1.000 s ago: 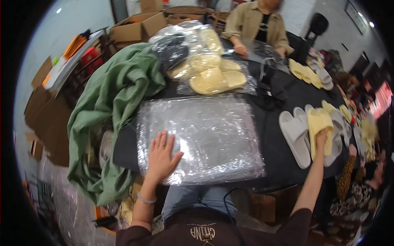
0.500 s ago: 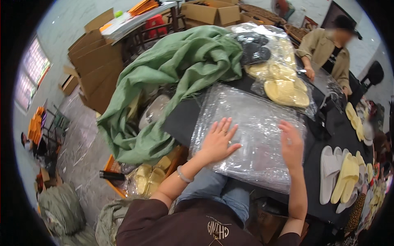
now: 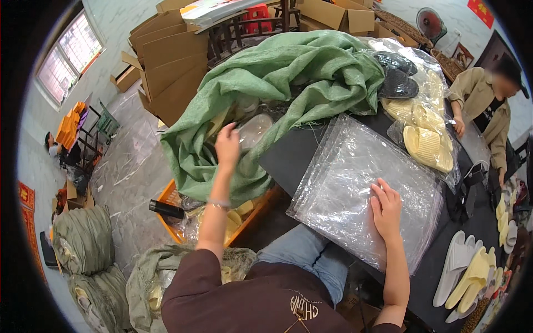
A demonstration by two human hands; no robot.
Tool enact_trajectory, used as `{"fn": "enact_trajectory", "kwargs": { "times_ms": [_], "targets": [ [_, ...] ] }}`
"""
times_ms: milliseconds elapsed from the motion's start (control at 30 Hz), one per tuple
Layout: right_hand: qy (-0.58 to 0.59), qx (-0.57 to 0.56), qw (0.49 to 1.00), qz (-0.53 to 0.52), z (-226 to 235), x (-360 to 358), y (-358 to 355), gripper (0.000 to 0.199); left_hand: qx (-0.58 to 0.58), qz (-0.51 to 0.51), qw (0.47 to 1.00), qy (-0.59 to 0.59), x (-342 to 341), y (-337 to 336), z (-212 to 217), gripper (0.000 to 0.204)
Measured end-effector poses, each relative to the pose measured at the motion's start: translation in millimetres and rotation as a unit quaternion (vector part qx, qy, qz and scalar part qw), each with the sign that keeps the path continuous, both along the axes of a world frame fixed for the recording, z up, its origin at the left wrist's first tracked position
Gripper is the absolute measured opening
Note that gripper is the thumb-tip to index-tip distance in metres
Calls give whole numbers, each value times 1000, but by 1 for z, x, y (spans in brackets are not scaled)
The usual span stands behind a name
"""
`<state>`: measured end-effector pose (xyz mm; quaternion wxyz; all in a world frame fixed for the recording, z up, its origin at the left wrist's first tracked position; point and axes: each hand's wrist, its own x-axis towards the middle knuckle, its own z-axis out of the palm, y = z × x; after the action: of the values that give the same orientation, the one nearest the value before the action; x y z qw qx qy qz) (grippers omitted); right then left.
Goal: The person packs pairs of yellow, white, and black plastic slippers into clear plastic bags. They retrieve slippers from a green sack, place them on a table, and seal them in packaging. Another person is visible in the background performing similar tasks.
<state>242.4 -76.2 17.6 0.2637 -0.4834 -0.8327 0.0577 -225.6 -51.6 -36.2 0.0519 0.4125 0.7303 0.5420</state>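
Observation:
My left hand point(image 3: 227, 145) reaches into the mouth of a big green woven sack point(image 3: 288, 72), fingers curled close to a clear-wrapped item point(image 3: 254, 129) inside; I cannot tell whether it grips anything. My right hand point(image 3: 386, 207) lies flat, fingers apart, on a stack of clear plastic bags point(image 3: 355, 177) spread on the black table point(image 3: 286, 158). I sit at the table's edge, my lap below the bags.
Bagged yellow and black slippers point(image 3: 425, 139) lie beyond the stack. White and yellow slippers point(image 3: 466, 272) rest at the right. Another person in a tan jacket point(image 3: 482, 102) works across the table. An orange crate point(image 3: 183, 233), filled sacks point(image 3: 83, 244) and cardboard boxes point(image 3: 166, 61) stand at the left.
My left hand has left the plastic bags and moved left into the green sack. My right hand came off the yellow slipper onto the bags. My view swung left.

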Motion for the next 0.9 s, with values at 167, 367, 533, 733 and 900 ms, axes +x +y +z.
{"fn": "enact_trajectory", "kwargs": {
  "times_ms": [167, 367, 533, 733, 900],
  "targets": [
    [25, -12, 1000, 14, -4, -1, 7, 33, -324, -132, 922, -166, -150, -11, -133, 47],
    [28, -17, 999, -2, -2, 3, 4, 34, -320, -253, 871, -273, -129, -22, -86, 57],
    [30, -19, 999, -3, -3, 6, 3, 34, -223, -186, 949, -121, -139, -30, -61, 42],
    [37, -17, 999, 2, -10, 10, 4, 33, -104, -137, 984, -37, -111, -47, 73, 29],
    [47, -10, 999, 9, -12, 10, 2, 32, 45, -137, 974, 176, -113, -65, 163, 23]
  ]
}}
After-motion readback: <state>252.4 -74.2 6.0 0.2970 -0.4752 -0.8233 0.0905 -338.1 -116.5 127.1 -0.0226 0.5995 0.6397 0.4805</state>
